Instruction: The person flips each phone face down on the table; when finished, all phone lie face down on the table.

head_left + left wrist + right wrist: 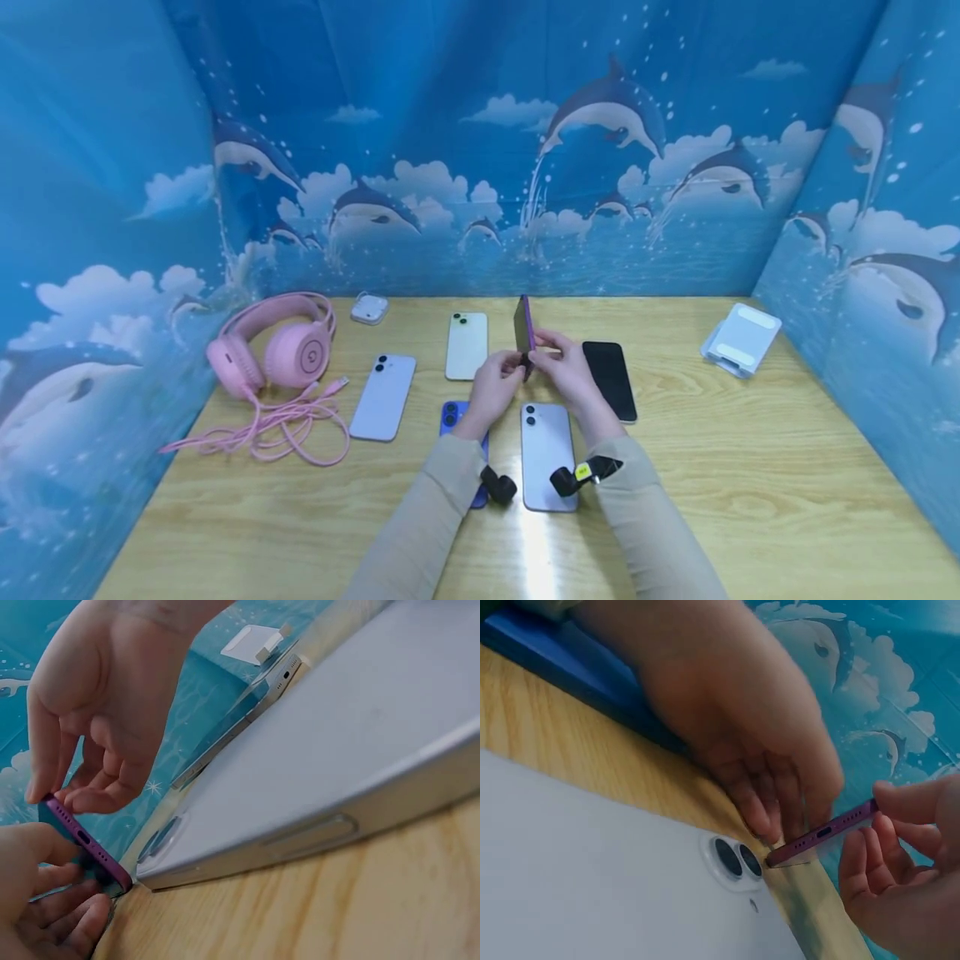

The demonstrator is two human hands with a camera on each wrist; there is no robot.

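A: While we look down over the table [750, 467], both our forearms reach forward in beige sleeves and meet near its middle, the wrists low and the hands raised a little above the wood.

B: Yes, and between them we hold the purple phone [526, 332] on edge, nearly upright, its lower end at our fingers.

A: Our left hand [495, 390] has its fingers curled against that lower end, pinching it; from the right wrist view the fingertips press the phone's bottom edge.

B: Our right hand [564, 367] does likewise from the other side, thumb and fingers closed on the same end.

A: Just below the hands lies the pale lilac phone [547, 454], camera side up, flat on the table. The blue phone [452, 414] lies beside it, partly under our left sleeve.

B: The black phone [610, 379] lies right of our right hand, screen up. Further left are the light blue phone [383, 396] and the cream phone [467, 345].

A: As for holders, the white stand [741, 338] at far right carries nothing.

B: And the small earbud case [369, 307] is shut; we cannot tell its contents. The pink headset [273, 350] sits at the left.
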